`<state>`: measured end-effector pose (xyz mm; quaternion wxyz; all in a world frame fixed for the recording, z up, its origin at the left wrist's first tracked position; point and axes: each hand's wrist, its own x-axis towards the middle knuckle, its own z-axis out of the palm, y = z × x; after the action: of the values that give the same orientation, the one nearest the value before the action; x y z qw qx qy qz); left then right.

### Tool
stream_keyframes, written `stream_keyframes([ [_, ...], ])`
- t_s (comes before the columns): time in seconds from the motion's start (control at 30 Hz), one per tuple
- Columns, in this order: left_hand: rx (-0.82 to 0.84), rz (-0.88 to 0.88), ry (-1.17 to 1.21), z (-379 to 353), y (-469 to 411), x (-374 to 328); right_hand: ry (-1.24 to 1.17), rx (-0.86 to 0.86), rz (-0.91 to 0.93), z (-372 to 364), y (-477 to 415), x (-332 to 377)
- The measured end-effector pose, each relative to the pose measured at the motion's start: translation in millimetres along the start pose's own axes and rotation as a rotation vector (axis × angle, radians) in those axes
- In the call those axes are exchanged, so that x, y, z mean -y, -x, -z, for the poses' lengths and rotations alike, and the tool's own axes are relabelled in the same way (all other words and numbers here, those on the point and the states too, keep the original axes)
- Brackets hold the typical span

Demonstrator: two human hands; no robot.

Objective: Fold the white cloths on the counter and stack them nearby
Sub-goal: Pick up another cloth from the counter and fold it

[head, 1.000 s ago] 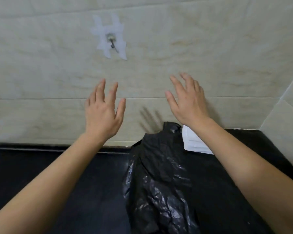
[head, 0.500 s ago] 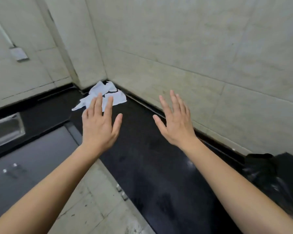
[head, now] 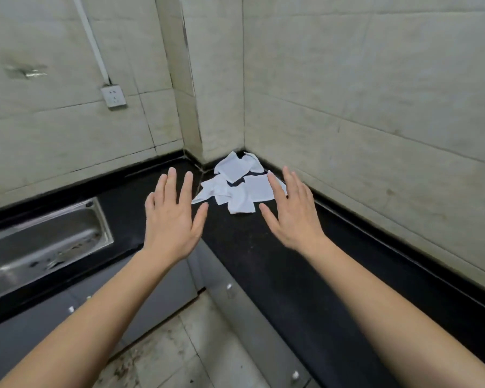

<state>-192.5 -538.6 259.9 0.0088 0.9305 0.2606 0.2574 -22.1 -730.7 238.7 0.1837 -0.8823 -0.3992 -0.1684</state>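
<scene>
Reading both hands as empty; left hand [head: 174, 219] and right hand [head: 291, 217] are hovering palms down, fingers [head: 170, 186] straight and spread, gripping nothing; the white cloths [head: 237, 186] are lying in 1 crumpled heap in the inner corner of the black L-shaped desk [head: 277, 261], pushed up against the 2 tiled walls [head: 347, 107]; none looks folded, so I'm judging the task as barely started.

Key relation: the heap is sitting ahead of the fingertips and between the 2 hands, offset toward the right; the right hand is nearer, its index finger overlapping the heap's right edge in view, though I'm not able to tell whether it's touching or floating above; the heap is stretching roughly from the corner out toward me, with 1 tail trailing toward the left hand.

Nothing is standing between hands and cloths; the walls are boxing in the far side, so I'm expecting a reach straight forward and down, then dragging 1 cloth back onto bare desk for folding; the steel sink [head: 39, 242] is sitting well to the left, the wall socket [head: 113, 97] above it; neither is getting in the way.

Risk I'm flagging: grabbing several overlapped cloths at once.
</scene>
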Motion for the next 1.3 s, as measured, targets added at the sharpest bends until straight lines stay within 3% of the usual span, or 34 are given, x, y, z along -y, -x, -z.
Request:
stream_keyframes([
  [0.4, 0.168, -0.005, -0.025, -138, -137, 110, -0.036, 0.066, -0.027, -153, -142, 10],
  [0.77, 0.346, -0.055, 0.033, -259, -291, 131, -0.022, 0.157, -0.161, -252, -289, -52],
  [0.97, 0.47, -0.218, 0.123, -324, -313, 130, 0.006, 0.265, -0.264, -299, -300, -74],
  [1.3, 0.826, -0.404, 0.206, -440, -267, 109, -0.048, 0.643, -0.54, -366, -215, -88],
])
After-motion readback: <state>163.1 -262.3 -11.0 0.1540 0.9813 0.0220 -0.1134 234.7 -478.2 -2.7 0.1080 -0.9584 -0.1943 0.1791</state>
